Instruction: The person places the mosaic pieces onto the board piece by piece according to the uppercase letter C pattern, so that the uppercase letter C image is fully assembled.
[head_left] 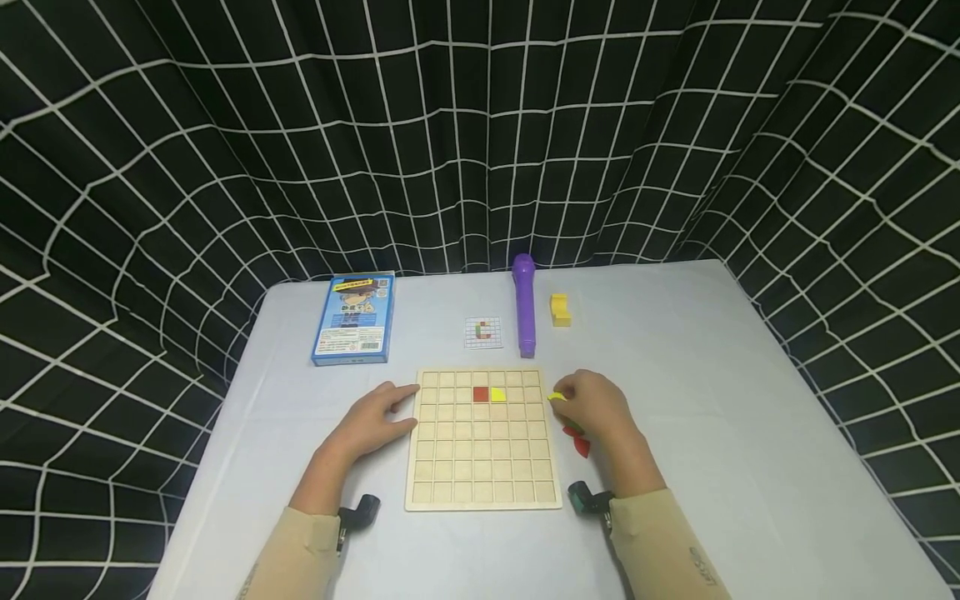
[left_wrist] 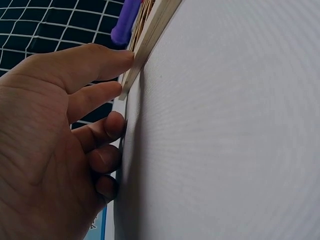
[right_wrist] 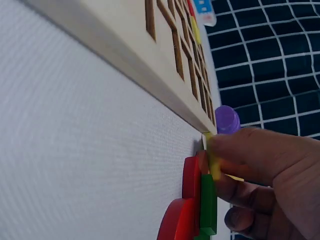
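Observation:
A wooden grid board [head_left: 483, 492] lies flat on the table. In one of its upper rows a red square block [head_left: 481, 394] sits beside a yellow curved-edge block [head_left: 498, 395]. My left hand [head_left: 372, 421] rests at the board's left edge; in the left wrist view its thumb [left_wrist: 107, 62] and index finger touch the rim, the other fingers loosely bent. Off the right edge, my right hand [head_left: 596, 404] pinches a yellow block [right_wrist: 214, 157] between thumb and fingers. Beneath and beside that hand are red blocks [head_left: 582, 447] and a green block [right_wrist: 208, 205], partly covered in the head view.
Behind the board lie a small pattern card [head_left: 483, 332], a purple microphone-shaped object [head_left: 526, 308] and a yellow notched block [head_left: 560, 310]. A blue box [head_left: 353, 319] is at the back left. Dark grid-patterned cloth [head_left: 487, 125] hangs around the white table [head_left: 712, 400].

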